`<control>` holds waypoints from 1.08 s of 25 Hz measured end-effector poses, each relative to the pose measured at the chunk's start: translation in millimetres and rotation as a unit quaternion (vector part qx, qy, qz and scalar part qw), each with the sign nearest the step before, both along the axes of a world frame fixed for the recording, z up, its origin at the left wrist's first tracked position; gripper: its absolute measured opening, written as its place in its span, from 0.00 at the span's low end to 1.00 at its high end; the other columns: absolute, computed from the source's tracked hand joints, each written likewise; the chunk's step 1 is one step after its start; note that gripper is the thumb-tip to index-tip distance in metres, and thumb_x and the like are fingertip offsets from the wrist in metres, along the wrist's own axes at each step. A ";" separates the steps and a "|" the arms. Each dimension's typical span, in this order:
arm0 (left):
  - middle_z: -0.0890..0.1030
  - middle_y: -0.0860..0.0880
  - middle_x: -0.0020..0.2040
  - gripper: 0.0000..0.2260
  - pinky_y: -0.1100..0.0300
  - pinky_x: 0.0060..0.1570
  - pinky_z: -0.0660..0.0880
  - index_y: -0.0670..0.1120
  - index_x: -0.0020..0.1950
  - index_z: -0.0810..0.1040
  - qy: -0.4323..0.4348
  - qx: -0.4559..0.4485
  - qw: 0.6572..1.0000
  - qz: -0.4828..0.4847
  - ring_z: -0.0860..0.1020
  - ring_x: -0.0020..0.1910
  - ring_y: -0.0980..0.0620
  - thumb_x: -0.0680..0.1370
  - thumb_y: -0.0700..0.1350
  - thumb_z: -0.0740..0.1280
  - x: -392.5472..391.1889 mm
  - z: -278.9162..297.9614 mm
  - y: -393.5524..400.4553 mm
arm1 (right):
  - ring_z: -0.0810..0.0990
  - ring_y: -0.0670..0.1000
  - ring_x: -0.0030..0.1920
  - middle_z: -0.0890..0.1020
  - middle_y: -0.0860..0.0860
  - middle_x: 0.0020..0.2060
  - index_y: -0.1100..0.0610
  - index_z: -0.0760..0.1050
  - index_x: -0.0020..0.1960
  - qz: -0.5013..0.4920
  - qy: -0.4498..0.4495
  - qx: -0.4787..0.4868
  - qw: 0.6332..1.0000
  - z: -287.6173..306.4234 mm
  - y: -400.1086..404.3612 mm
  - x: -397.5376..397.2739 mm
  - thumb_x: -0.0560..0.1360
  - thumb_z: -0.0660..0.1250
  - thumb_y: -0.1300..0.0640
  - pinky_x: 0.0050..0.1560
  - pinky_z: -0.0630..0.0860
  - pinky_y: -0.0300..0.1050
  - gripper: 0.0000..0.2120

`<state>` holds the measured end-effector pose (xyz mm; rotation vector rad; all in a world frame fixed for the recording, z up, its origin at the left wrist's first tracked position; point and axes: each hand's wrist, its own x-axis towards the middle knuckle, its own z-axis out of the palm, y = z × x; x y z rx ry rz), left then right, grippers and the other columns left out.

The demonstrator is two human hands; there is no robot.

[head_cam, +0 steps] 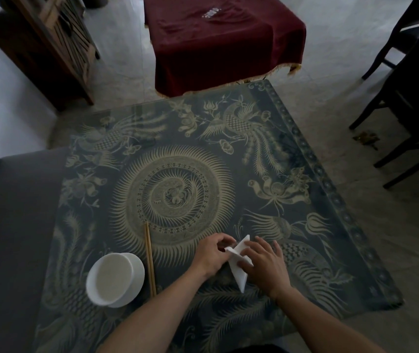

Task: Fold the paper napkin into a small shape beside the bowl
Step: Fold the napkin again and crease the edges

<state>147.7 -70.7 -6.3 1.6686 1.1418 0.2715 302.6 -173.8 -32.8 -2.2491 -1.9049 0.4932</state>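
A white paper napkin (239, 272) lies on the patterned table, folded into a narrow pointed shape with tips toward the far side and toward me. My left hand (211, 256) pinches a folded flap at its upper left. My right hand (264, 263) presses flat on its right side, thumb on the paper. A white bowl (114, 278) sits to the left of the hands, beyond the chopsticks. The napkin's middle is partly hidden under my fingers.
A pair of wooden chopsticks (150, 258) lies between bowl and napkin. The glass-topped table (175, 194) carries a dark gold-patterned cloth. A grey sofa (12, 212) is at left, a red-covered table (218, 42) behind, dark chairs (407, 98) at right.
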 end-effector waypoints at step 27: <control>0.77 0.54 0.49 0.05 0.60 0.48 0.72 0.50 0.53 0.80 0.165 0.075 0.980 0.081 0.77 0.49 0.54 0.78 0.42 0.68 -53.4 -25.0 17.9 | 0.81 0.52 0.46 0.83 0.48 0.48 0.41 0.60 0.65 -0.022 0.141 -0.156 0.977 8.5 33.5 -39.5 0.68 0.72 0.48 0.43 0.79 0.50 0.31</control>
